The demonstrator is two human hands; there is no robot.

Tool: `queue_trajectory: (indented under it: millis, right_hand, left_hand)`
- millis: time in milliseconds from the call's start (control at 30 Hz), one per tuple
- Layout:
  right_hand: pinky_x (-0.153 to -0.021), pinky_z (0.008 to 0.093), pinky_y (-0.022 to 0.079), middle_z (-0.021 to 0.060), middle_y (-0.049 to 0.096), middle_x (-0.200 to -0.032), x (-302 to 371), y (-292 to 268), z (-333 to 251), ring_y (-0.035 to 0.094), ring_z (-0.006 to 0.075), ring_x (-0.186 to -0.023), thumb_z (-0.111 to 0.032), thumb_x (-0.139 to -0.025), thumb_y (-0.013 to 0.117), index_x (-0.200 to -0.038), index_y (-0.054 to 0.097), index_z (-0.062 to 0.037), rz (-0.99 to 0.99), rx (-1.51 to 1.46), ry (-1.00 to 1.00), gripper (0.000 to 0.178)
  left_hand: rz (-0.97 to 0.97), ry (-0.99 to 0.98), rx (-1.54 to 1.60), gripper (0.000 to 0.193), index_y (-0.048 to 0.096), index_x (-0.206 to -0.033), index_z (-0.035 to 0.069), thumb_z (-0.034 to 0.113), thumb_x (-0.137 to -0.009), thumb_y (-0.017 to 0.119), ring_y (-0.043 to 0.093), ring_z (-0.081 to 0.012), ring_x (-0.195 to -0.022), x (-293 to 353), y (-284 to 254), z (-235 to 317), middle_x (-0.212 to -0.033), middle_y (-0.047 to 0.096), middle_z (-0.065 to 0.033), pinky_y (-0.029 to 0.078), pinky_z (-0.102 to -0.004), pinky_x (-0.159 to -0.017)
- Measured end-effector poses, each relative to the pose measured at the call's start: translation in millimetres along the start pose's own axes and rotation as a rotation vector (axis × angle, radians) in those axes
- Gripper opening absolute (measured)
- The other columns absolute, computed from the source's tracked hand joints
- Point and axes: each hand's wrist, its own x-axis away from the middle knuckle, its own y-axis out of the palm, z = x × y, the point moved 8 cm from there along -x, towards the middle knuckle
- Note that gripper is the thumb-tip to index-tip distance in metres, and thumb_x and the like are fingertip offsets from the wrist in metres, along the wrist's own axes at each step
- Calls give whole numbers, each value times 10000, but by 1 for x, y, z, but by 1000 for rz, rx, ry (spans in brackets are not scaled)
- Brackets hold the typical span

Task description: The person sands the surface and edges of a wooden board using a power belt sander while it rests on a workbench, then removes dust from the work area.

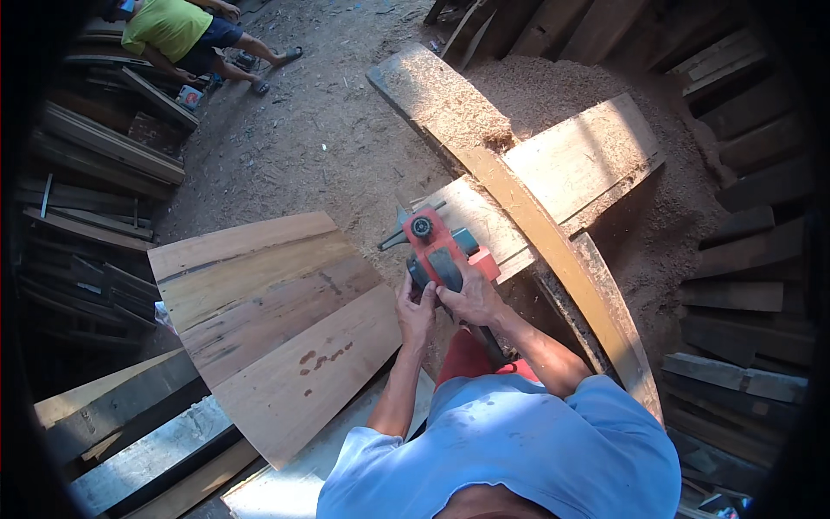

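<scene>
A red and black electric hand planer (439, 251) is held in front of my body, over the near end of a pale board. My right hand (474, 298) is closed on its rear part, thumb lying along the black section. On the planer's left side my left hand (416, 310) grips its near end, the thumb close to the right hand's. A black round knob (421, 227) tops the front of the tool. Both hands' fingertips are partly hidden by the planer. A long brown timber (540, 221) lies across the pale board (596, 151), right of the planer.
A wide panel of joined planks (277, 303) with dark wet spots stands at my left. Wood shavings (553, 91) cover the ground beyond. Stacked boards (104, 147) line the left, more timber (735, 298) the right. Another person (177, 35) bends at the upper left.
</scene>
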Motion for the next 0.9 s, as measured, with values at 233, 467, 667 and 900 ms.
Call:
queue_trajectory:
  millis: [233, 467, 667, 900]
  right_hand:
    - [-827, 472, 585, 284, 706, -920, -105, 5, -59, 741, 411, -928, -328, -863, 752, -1102, 615, 75, 4, 30, -81, 488]
    - [-893, 465, 563, 277, 707, -1018, -44, -5, -32, 722, 411, -1022, -337, -875, 766, -1164, 619, 51, 14, 88, 3, 506]
    - [-876, 468, 558, 277, 697, -1028, 25, 2, 2, 718, 405, -1002, -350, -896, 752, -1186, 609, 37, -10, -53, -54, 504]
    - [-839, 472, 578, 283, 704, -1002, -67, 3, -30, 730, 409, -968, -319, -884, 733, -1148, 611, 58, -2, 76, -36, 477]
  left_hand:
    - [-38, 114, 116, 452, 571, -1411, -32, 205, -1043, 683, 687, -153, -1017, -107, -15, 43, -1183, 723, -102, 570, -311, -871]
    - [9, 29, -20, 629, 498, -1531, 4, 233, -1000, 744, 683, -189, -1096, -44, -3, 29, -1244, 690, -111, 572, -326, -916]
    - [32, -5, -94, 612, 528, -1504, -10, 251, -999, 754, 668, -166, -1060, 28, -2, -13, -1217, 621, -77, 572, -298, -851]
    - [-20, 99, 152, 564, 529, -1499, 3, 230, -1020, 721, 684, -151, -994, -63, -2, 34, -1162, 710, -85, 588, -316, -828]
